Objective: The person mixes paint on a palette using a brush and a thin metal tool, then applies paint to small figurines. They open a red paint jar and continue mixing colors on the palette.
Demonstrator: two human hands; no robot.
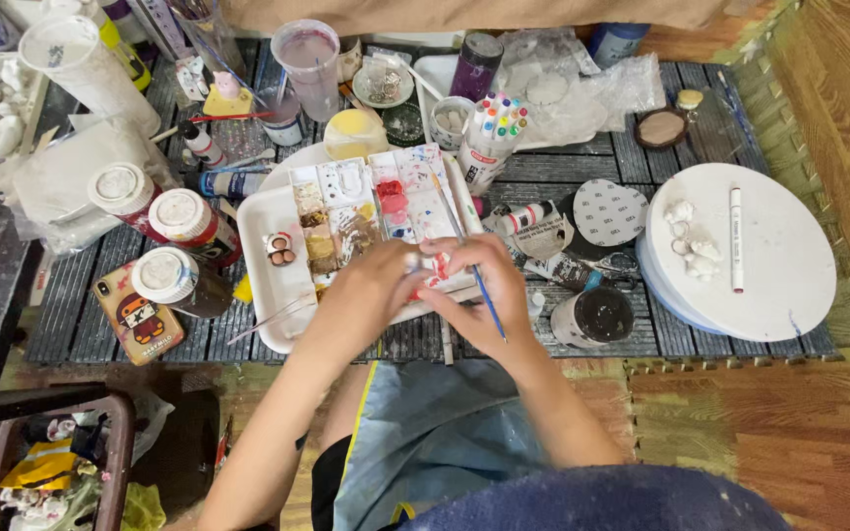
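My left hand (pixel 371 292) and my right hand (pixel 479 287) meet over the front edge of a white paint palette (pixel 346 211) with several wells of colour. Between their fingertips is a small white and red piece (pixel 425 265); the left fingers pinch it. A thin paintbrush (pixel 489 307) with a blue handle is held in my right hand, its shaft running up over the palette. The palette rests on a white tray (pixel 268 270), where a small brown and white painted figure (pixel 280 249) lies.
Paint bottles with white caps (pixel 177 216) and a phone (pixel 138 315) lie left. A cup of markers (pixel 492 133), a dark water cup (pixel 594 317), paint tubes and a round white board (pixel 769 246) with small white pieces and a marker lie right.
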